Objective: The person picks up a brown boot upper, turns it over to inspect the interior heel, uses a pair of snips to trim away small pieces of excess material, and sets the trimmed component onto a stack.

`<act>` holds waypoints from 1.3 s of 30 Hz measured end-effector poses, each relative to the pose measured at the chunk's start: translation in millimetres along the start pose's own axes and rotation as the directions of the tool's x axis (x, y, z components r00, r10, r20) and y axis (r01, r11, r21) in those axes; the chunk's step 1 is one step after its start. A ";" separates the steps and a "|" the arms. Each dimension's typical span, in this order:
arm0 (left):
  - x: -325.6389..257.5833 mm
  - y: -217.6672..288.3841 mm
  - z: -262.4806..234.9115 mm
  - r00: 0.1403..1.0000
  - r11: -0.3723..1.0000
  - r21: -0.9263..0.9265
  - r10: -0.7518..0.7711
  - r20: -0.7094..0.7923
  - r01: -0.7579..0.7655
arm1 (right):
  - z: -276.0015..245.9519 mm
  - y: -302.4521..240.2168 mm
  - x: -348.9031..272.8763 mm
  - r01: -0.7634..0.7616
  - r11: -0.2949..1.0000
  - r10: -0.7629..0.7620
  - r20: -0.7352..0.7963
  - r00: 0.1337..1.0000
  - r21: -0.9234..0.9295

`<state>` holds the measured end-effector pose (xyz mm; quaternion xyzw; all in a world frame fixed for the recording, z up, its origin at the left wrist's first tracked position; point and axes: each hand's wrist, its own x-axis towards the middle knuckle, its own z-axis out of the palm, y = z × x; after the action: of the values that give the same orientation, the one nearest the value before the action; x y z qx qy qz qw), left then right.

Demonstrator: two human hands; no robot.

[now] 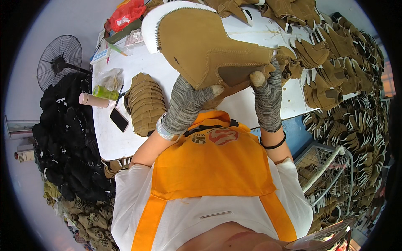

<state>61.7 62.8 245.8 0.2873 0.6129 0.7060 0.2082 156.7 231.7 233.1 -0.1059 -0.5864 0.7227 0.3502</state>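
A tan boot upper (pixel 192 37) with a dark elastic side panel and a white edge stitched round its toe is held up over the white table. My left hand (pixel 188 100), in a grey knit glove with bare fingertips, grips its lower left side, thumb in front. My right hand (pixel 268 92), gloved the same way, pinches its right end beside the elastic panel. Both hands are closed on the upper, and the fingers behind it are hidden. Left of my left hand lies a stack of tan boot pieces (pixel 145 104).
On the white table (pixel 106 140) lie a phone (pixel 119 120), a pink bottle (pixel 93 100) and a red bag (pixel 127 14). Tan boot uppers (pixel 331 83) crowd its right side. A fan (pixel 60 62) and black piles (pixel 71 146) stand left; a wire cart (pixel 326 167) is right.
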 end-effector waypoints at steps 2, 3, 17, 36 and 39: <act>0.8 -1.0 -0.4 1.000 1.000 -0.022 0.005 0.007 -0.005 | -1.4 5.5 -0.8 -0.042 0.999 0.042 -0.002 0.999 0.022; 0.8 -1.4 -0.6 1.000 0.999 -0.033 0.008 0.010 -0.008 | -4.1 9.7 -1.0 -0.071 0.997 0.070 0.005 0.997 0.019; -3.1 9.4 4.2 0.994 0.967 -0.249 -0.077 -0.078 0.056 | 5.9 15.7 -6.0 -0.048 0.997 0.040 0.115 0.993 0.066; -3.8 22.6 5.2 0.972 0.710 -0.676 -0.230 0.047 0.200 | 8.9 1.8 -4.2 -0.054 0.990 0.029 0.191 0.981 0.127; 2.1 2.6 -9.4 0.959 0.536 -0.815 -0.273 0.078 0.219 | 12.5 -5.2 -9.3 -0.035 0.996 0.016 0.220 0.975 0.085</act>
<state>54.1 56.7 247.9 0.0489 0.2582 0.8799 0.3958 158.4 216.5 239.1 -0.0177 -0.5875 0.7596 0.2785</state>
